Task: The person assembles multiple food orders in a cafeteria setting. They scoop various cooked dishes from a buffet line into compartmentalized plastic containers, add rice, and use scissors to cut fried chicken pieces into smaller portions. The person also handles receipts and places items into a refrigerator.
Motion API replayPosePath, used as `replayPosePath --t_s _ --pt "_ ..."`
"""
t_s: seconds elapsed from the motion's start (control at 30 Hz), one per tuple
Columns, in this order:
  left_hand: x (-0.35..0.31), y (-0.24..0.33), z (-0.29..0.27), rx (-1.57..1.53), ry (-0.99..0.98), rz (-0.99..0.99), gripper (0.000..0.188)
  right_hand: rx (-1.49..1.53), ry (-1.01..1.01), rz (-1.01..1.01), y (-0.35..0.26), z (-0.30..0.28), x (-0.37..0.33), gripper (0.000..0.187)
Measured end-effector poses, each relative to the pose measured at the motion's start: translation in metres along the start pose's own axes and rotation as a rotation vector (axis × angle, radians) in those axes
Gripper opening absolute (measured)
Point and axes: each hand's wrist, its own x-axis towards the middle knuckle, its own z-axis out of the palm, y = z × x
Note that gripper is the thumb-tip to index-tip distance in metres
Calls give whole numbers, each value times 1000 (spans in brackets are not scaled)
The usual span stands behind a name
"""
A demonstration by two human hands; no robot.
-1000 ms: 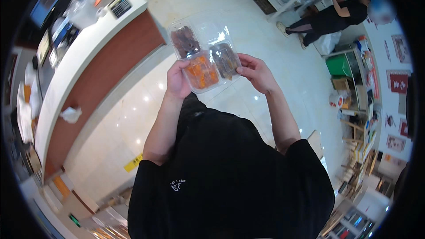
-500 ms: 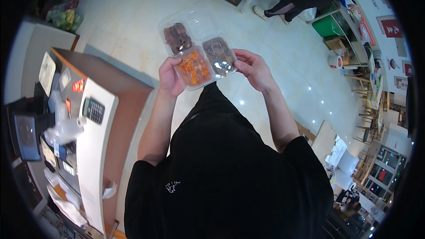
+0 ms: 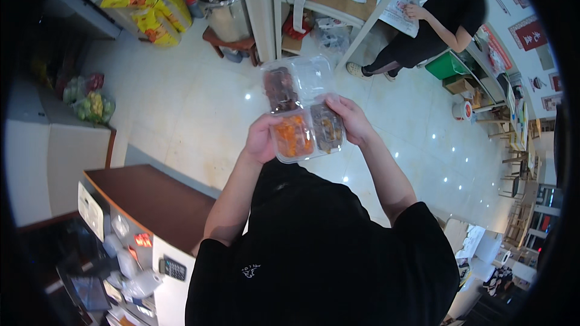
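Observation:
Between my two hands is a clear plastic food container [image 3: 315,78] with a lid over it, held out in front of my body above the floor. One compartment has dark reddish-brown pieces of food [image 3: 281,89], another has orange food [image 3: 292,136], and a third has grey-brown food [image 3: 328,128]. The far right compartment shows only clear plastic. My left hand [image 3: 261,139] grips the near left side, by the orange food. With its thumb on the top, my right hand [image 3: 350,119] grips the right edge beside the grey-brown food.
At the left stands a counter [image 3: 151,205] with a calculator [image 3: 173,268] on it. A steel pot [image 3: 225,9] sits on a wooden stool beyond, near yellow bags [image 3: 151,9]. At the far right, a person in black [image 3: 447,15] holds a white paper bag [image 3: 399,9] by a worktable.
My view has shifted forward, bringing the pot, yellow bags and worktable into sight. The container sits lower and further right in the picture, still in both hands. The other person's hands now show, holding a bag.

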Motion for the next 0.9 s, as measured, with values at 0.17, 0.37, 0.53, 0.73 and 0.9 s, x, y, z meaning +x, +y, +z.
replayPosePath --t_s 0.17,0.37,0.53,0.73,0.9 --pt "124 56 -41 107 -52 -224 54 169 59 -104 -34 -54 56 41" --pt "264 112 -16 165 -113 -477 52 241 310 -310 -64 -94 89 50" --pt "390 136 -24 417 -184 -282 39 338 588 -477 -79 -109 93 58" --pt "550 156 -71 1119 -18 345 50 463 662 -447 -83 -147 93 60" --pt "647 148 -136 1400 185 676 45 441 599 -305 -90 -197 111 58"
